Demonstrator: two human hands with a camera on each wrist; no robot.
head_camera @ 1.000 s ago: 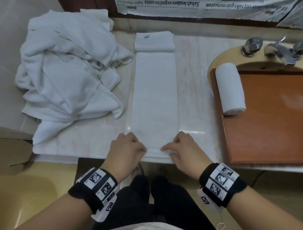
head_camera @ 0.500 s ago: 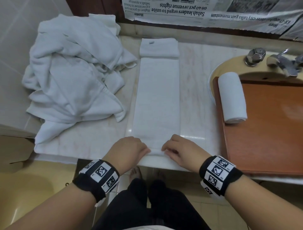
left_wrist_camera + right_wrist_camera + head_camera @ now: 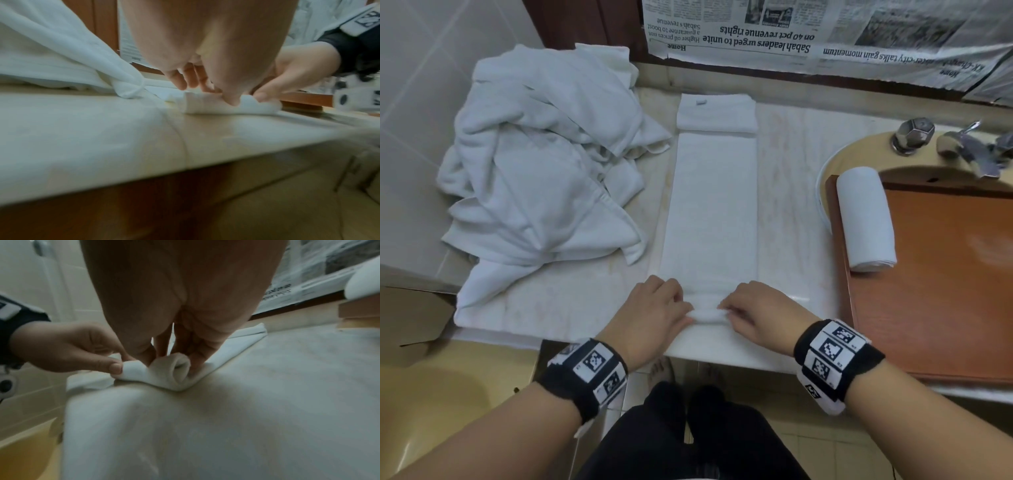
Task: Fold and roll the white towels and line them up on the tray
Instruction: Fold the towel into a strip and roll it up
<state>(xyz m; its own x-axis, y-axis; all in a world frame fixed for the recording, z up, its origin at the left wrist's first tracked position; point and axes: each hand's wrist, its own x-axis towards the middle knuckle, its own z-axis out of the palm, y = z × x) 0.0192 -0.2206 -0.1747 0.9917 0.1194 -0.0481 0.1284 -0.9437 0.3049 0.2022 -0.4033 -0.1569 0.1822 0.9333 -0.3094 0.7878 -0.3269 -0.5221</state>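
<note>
A long folded white towel (image 3: 710, 205) lies lengthwise on the marble counter, its far end folded back. Its near end is curled into a small roll (image 3: 707, 314) (image 3: 216, 105) (image 3: 174, 374). My left hand (image 3: 654, 308) pinches the roll's left part and my right hand (image 3: 756, 311) pinches its right part, fingers curled over it. In the right wrist view the roll's spiral end shows under my right fingers (image 3: 197, 353). One rolled towel (image 3: 864, 219) lies on the left side of the brown wooden tray (image 3: 945, 274).
A heap of loose white towels (image 3: 544, 164) covers the counter's left part. The tray sits over a sink with chrome taps (image 3: 941, 144) behind it. Newspaper (image 3: 825, 34) lines the back wall. The counter's front edge (image 3: 722, 356) is just under my wrists.
The towel's near end, flat a second ago, has been turned over into a small roll under both hands. The hands have shifted slightly away from the counter edge.
</note>
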